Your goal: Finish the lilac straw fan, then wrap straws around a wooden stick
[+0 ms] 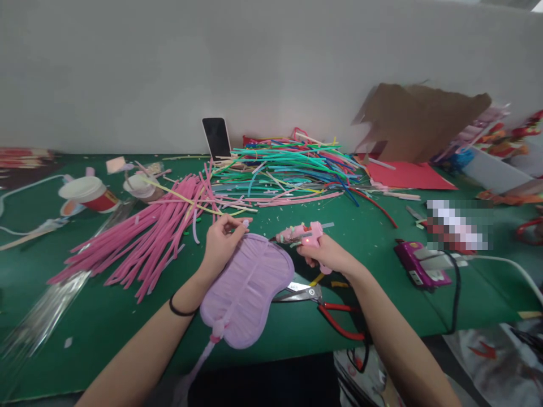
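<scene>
Lilac pipe-cleaner leaf [250, 288] lies flat on the desk [106, 316] at 6 o'clock, just in front of the person. Its long axis runs from 7 to 1 o'clock, with the stem end at 7 and the broad end at 1.

Left hand [223, 240]: forearm comes in from 7 o'clock, wrist bent, thumb and fingers pinched shut on the leaf's top edge at 12.

Right hand [328, 255]: forearm comes in from 5 o'clock, fist closed around the grip of the pink glue gun [302, 233]. Gun axis is near level. The nozzle points to 9 o'clock, just beside the leaf's upper right edge, and the glue stick juts out toward 3.

Count:
- 1 leaf
- 2 glue guns, the second one purple [419, 265], lying at 3 o'clock
- 1 pair of red-handled scissors [316, 299], partly under the leaf and the right wrist
- 2 cups [91, 193] at 10 o'clock
- 1 phone [216, 137] leaning on the wall at 12
- 2 pipe-cleaner heaps: pink [148, 237] at 9–10, mixed colours [288, 169] at 12–1
</scene>
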The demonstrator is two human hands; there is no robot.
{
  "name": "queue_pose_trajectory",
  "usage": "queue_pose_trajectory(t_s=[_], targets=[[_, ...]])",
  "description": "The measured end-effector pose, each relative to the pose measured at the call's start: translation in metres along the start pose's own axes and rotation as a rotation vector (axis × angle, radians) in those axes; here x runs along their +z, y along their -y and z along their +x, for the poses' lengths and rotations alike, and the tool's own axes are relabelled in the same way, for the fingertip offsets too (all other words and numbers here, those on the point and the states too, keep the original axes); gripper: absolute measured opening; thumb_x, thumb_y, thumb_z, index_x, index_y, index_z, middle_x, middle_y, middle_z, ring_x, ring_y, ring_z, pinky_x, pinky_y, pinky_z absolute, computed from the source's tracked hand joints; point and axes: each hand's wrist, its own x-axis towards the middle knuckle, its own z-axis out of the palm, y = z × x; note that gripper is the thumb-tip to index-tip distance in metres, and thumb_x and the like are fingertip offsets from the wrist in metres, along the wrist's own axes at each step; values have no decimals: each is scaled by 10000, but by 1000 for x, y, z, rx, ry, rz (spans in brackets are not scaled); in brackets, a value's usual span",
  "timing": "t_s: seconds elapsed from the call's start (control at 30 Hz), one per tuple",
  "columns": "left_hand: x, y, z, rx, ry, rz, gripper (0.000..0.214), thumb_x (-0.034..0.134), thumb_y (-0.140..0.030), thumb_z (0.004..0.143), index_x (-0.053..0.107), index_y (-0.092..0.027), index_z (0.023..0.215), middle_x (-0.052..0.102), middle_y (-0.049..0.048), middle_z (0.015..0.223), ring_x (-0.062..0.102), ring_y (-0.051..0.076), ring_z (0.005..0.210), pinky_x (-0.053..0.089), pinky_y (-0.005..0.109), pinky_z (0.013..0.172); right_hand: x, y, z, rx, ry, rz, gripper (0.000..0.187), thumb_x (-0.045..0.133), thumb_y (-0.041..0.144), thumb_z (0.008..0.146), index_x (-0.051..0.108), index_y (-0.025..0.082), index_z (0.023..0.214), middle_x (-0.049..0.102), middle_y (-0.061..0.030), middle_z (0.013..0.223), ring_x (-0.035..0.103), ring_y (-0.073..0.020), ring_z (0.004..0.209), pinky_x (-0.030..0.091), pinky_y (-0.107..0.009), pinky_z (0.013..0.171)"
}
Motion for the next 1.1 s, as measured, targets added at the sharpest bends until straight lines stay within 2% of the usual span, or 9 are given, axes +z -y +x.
queue_pose_trajectory(t_s=[0.13,0.27,0.43,0.67,0.87,1.1], targets=[[0,0,0,3,-10,-8,265,698,-374,763,517,-188,708,757,110,964,710,182,729,522,256,588,2,2,-1,-15,31,1,241,606,212,738,540,185,507,559,13,466,503,-90,433,373,-197,412],[1,-2,-2,0,1,-8,268,691,-359,775,498,-190,699,758,104,958,704,172,696,517,255,579,6,2,2,-23,3,19,227,599,205,739,547,180,519,570,11,482,528,-93,461,403,-197,448],[1,-1,-1,6,-21,-14,251,686,-349,771,504,-193,697,756,86,946,698,169,706,522,265,605,0,2,-1,15,8,-8,238,610,208,733,540,180,508,566,8,473,501,-90,435,381,-201,422],[0,3,1,58,-30,63,229,717,-389,751,632,-177,740,728,69,951,681,185,819,512,255,626,4,1,2,-25,21,15,206,607,207,745,557,177,548,581,14,496,533,-95,471,416,-203,468],[0,4,1,56,-24,65,265,729,-423,744,663,-169,777,715,81,968,669,195,829,505,247,588,-2,-1,2,6,1,10,232,610,227,751,558,172,531,578,2,492,527,-100,467,414,-220,469],[-1,7,3,83,-40,76,255,730,-416,745,660,-173,783,716,57,913,670,167,763,524,270,687,-6,2,-2,3,2,3,233,608,223,748,559,172,526,581,-4,493,516,-98,460,403,-222,461]])
